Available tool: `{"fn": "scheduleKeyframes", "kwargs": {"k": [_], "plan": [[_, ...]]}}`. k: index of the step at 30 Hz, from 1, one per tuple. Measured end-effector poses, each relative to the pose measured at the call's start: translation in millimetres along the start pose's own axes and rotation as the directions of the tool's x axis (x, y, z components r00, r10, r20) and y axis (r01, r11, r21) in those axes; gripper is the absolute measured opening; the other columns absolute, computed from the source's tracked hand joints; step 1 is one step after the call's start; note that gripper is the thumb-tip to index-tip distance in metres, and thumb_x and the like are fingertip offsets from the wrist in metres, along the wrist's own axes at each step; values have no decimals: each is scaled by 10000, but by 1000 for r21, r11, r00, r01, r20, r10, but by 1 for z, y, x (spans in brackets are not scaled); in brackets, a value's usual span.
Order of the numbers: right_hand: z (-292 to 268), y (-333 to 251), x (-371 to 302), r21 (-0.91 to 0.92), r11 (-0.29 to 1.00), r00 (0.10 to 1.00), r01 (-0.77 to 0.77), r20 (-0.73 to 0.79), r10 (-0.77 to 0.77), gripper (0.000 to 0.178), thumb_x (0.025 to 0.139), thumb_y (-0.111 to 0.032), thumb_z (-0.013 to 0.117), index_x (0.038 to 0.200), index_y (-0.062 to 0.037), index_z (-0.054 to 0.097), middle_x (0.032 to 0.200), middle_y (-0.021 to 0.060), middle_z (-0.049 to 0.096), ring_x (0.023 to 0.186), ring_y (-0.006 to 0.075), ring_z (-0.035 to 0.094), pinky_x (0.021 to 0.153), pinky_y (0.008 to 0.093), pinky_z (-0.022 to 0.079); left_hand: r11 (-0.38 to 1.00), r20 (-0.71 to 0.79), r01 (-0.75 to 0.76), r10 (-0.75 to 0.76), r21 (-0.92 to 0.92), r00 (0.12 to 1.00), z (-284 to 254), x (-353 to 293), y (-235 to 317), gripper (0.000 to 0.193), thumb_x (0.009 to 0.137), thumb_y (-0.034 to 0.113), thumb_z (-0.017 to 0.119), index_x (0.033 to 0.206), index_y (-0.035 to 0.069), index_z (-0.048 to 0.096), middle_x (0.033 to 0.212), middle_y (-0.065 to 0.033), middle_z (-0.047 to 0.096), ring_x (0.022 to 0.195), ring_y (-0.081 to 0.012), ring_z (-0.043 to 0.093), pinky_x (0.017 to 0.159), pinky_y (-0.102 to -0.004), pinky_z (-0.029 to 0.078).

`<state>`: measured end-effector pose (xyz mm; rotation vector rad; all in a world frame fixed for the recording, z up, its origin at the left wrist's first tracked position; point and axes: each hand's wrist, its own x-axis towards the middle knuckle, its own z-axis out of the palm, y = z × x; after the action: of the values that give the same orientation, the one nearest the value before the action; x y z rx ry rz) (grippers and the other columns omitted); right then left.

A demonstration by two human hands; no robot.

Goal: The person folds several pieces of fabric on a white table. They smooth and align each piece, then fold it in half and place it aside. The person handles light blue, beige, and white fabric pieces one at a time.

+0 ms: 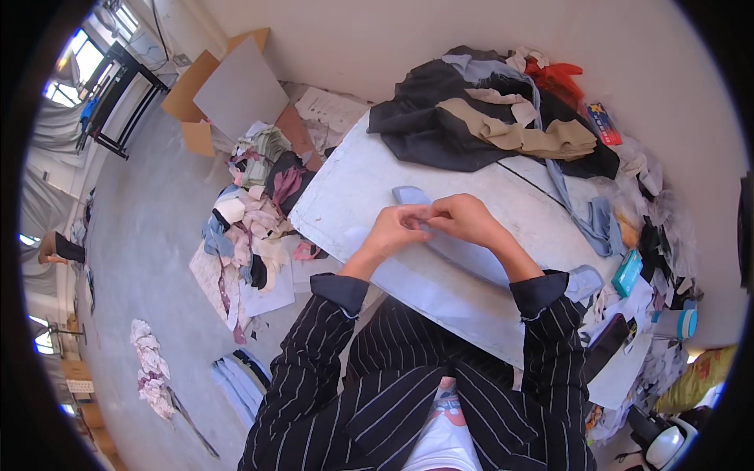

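Observation:
My left hand [397, 229] and my right hand [469, 220] meet above the white tabletop [345, 188], fingertips almost touching. Both are closed in a pinch on a long, curved strip of light blue cloth [471, 259]. One rounded end of the strip sticks out beyond my fingers, and the rest runs down to the right beneath my right wrist. My fingers cover the part being pinched. Another pale blue cloth piece [424, 286] lies flat nearer to me, and a folded light blue piece [583, 282] rests by my right forearm.
Black cloth [424, 118] is heaped at the table's far side, with a beige strip [518, 133] on it. Fabric scraps [255, 212] pile up on the left beside a cardboard box [192, 118]. At the right are a teal box [627, 273], a dark phone-like object [609, 345] and plastic bags [664, 204].

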<state>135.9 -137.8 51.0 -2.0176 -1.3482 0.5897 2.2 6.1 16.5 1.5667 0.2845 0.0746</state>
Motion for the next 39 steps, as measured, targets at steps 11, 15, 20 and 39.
{"fn": "scheduleKeyframes", "kwargs": {"k": [11, 15, 20, 39], "plan": [[-17, -21, -4, 114, 993, 988, 41, -151, -23, 181, 777, -93, 646, 952, -84, 691, 902, 97, 685, 740, 291, 653, 669, 367, 502, 805, -258, -116, 318, 581, 912, 23, -1, -3, 150, 752, 69, 725, 896, 25, 722, 797, -119, 701, 693, -209, 667, 635, -295, 506], [-9, -7, 2, 41, 965, 957, 260, -141, -252, 363, 752, 30, 599, 1089, -97, 646, 1107, 98, 638, 844, 313, 643, 739, 376, 512, 747, -192, -240, 441, 621, 877, 20, -4, -6, 106, 772, 46, 705, 874, 19, 722, 842, -121, 707, 713, -224, 674, 645, -296, 511], [9, 23, 9, -145, 949, 945, 280, -132, -299, 333, 751, 8, 600, 1066, -89, 649, 985, 97, 638, 854, 316, 634, 735, 383, 511, 750, -168, -305, 481, 587, 861, 20, -3, -7, 76, 799, 32, 704, 867, -1, 714, 851, -109, 714, 722, -185, 677, 631, -294, 513], [0, -7, -18, -338, 906, 946, 256, -105, -307, 139, 802, -144, 617, 927, -118, 671, 774, 81, 610, 723, 287, 635, 655, 399, 498, 996, -158, 88, -90, -19, 983, -16, 4, -4, 111, 773, -23, 727, 808, 7, 626, 812, -104, 698, 695, -161, 671, 624, -252, 542]]}}
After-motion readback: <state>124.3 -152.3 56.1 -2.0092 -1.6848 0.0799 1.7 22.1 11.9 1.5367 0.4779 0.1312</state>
